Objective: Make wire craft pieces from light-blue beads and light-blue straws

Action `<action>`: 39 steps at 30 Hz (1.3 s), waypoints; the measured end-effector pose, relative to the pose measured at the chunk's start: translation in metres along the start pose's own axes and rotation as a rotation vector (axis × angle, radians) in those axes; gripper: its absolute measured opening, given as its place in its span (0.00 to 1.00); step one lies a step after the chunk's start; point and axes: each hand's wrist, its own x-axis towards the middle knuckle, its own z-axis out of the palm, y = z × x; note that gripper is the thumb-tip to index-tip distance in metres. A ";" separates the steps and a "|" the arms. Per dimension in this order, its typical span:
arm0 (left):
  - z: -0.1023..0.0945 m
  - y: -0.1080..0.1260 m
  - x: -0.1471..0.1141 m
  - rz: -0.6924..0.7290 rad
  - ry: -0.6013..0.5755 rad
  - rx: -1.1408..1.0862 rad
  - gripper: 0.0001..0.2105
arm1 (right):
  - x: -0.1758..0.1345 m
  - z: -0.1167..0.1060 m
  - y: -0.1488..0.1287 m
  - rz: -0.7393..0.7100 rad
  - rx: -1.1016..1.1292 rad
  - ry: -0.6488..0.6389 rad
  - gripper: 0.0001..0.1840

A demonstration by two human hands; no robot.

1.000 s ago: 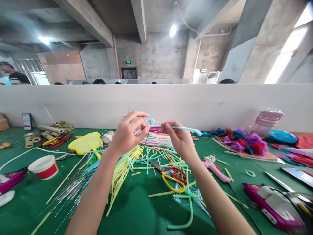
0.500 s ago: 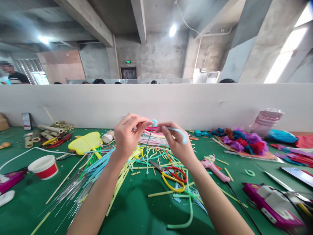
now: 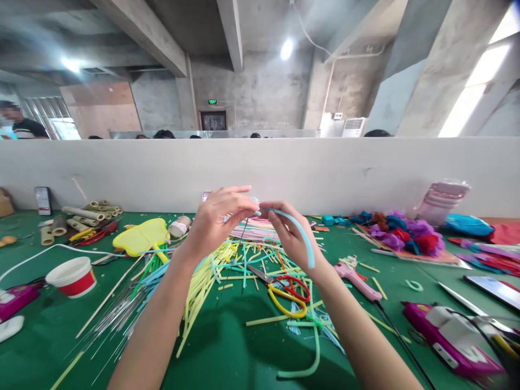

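My left hand (image 3: 217,222) is raised above the table, thumb and fingers pinched at the top of a thin dark wire stem (image 3: 242,234). Bits of light blue pipe cleaner show around those fingertips, partly hidden. Close beside it, my right hand (image 3: 290,233) pinches a longer light blue pipe cleaner (image 3: 305,241), whose free end curves down over the wrist. The fingertips of both hands almost meet. Below them lie scissors (image 3: 289,297) with red and yellow handles, and yellow pipe cleaners (image 3: 205,295).
Blue pipe cleaners and bare wires lie left, near a yellow fan-shaped piece (image 3: 142,237) and a paper cup (image 3: 73,277). To the right are a pink glue gun (image 3: 359,283), a purple power strip (image 3: 450,344) and coloured pompoms (image 3: 406,233). A white partition (image 3: 162,168) stands behind.
My left hand's fingers have straightened and shifted slightly right, over the small blue piece. The pipe cleaner's free end at my right hand now hangs lower, toward the wrist.
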 end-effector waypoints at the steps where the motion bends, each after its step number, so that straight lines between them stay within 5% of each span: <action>1: 0.000 0.000 0.000 -0.011 -0.004 -0.022 0.07 | 0.000 0.000 0.000 -0.016 0.005 -0.005 0.13; 11: -0.011 -0.002 -0.002 -0.150 -0.074 -0.009 0.14 | 0.002 0.005 0.008 0.010 0.125 0.056 0.16; 16: -0.022 -0.006 -0.004 -0.148 -0.143 0.087 0.08 | 0.003 0.006 0.012 0.073 0.270 0.069 0.17; 31: -0.019 0.010 0.000 -0.017 -0.064 0.505 0.03 | -0.002 0.008 0.000 0.015 0.055 0.068 0.14; 39: -0.019 0.019 0.001 -0.164 -0.135 0.464 0.08 | -0.001 0.008 0.000 0.031 0.069 0.087 0.16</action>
